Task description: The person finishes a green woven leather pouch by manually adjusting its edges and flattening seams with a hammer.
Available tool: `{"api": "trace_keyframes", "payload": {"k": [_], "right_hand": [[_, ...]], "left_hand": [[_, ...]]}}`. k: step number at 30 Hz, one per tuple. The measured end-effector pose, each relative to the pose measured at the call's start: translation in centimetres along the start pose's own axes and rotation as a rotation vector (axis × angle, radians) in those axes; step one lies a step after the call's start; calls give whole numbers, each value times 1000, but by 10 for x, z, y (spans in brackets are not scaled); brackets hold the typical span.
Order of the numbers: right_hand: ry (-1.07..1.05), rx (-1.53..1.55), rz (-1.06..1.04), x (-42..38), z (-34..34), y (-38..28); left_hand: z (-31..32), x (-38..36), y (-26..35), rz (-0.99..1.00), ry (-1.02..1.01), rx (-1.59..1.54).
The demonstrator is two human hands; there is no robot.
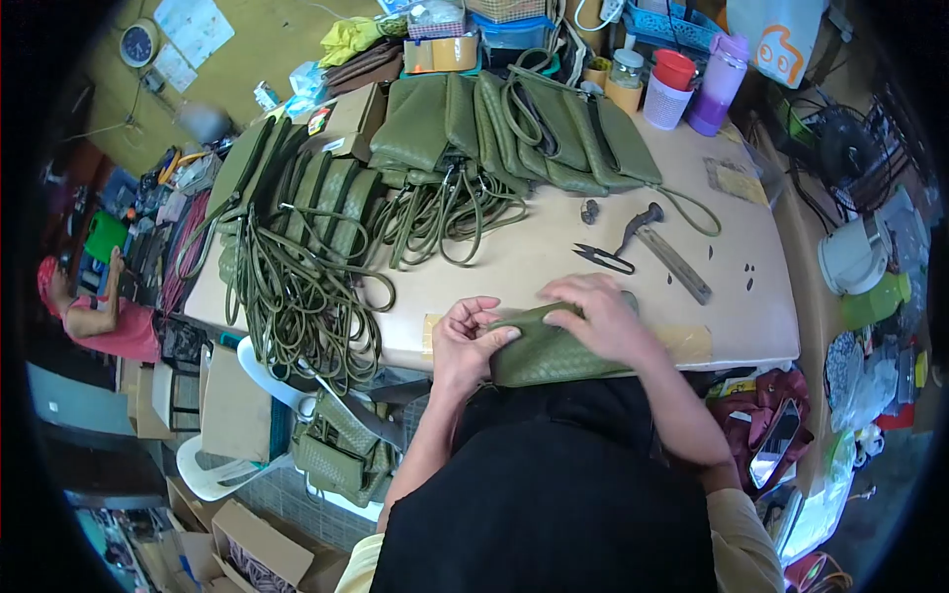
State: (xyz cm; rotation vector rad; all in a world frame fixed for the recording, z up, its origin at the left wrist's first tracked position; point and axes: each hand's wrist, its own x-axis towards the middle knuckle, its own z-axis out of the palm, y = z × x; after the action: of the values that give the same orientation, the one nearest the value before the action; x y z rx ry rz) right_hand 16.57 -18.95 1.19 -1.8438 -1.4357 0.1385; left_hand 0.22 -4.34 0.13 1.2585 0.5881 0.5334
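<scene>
A green woven-texture pouch (554, 358) lies at the table's front edge, close against my body. My left hand (467, 341) grips its left end, thumb pressed on the corner and fingers curled. Over the pouch's upper edge lies my right hand (605, 318), slightly blurred, with its thumb on the near face and its fingers beyond the edge. Whatever the right fingertips touch is partly hidden. Behind the pouch are black thread snips (605, 259), a hammer (641, 225) and a flat worn strip (674, 265).
Stacked green pouches (425, 124) fill the table's back, with looped green straps (306, 296) hanging off its left front. A purple bottle (718, 87) and a red cup (674, 71) stand back right. A white chair (222, 474) is lower left. Another person in a red top (119, 331) is far left.
</scene>
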Motion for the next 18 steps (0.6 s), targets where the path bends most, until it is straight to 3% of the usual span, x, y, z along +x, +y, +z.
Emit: {"api": "trace_keyframes", "payload": {"k": [2,4,8,11,14,18], "right_hand": [[-52,129,71,-1,-1,-20],[148,33,34,-2,-4,-35],[223,-37,15,-9,0,-35],[94,-29,94,-3,-19,-51],[179,155,28,3,-13,-59],[68,247,109,4,-15,-57]], "left_hand": [[1,-7,6,-26,-9,62],[-3,-5,5,-32,-18,79],[3,-11,2,61,-99,99],[13,-14,-2,265,-98,45],[13,-16,-3,375,-160,203],[23,-22,9,332,-192,51]]}}
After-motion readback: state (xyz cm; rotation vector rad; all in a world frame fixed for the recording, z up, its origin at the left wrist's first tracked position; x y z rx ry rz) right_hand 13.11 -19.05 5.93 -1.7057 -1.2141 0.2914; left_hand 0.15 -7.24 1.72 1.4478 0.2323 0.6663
